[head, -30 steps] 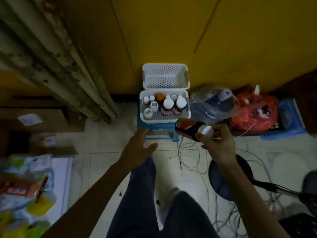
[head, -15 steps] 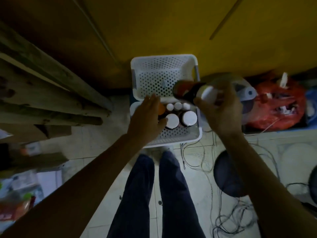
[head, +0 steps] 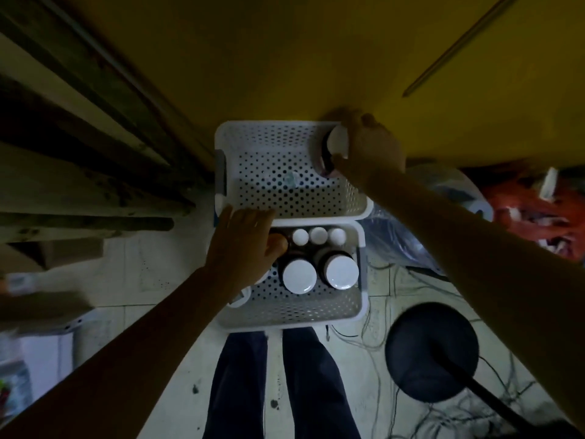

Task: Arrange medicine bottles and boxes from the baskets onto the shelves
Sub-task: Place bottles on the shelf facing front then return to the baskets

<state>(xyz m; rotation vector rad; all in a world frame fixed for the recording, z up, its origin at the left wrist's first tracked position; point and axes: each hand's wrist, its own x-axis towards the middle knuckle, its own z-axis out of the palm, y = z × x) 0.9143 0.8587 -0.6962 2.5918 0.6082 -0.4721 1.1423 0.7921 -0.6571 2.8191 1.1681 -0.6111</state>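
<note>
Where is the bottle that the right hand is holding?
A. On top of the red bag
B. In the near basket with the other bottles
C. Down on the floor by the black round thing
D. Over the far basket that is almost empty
D: the right hand grips the white-capped bottle at the back right corner of the far basket, not the near basket.

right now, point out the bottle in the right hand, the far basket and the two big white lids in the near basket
bottle (head: 337,144), head view, on its white cap
far basket (head: 278,213), head view, on its near wall
left big lid (head: 299,276), head view, lid centre
right big lid (head: 342,271), head view, lid centre
</note>
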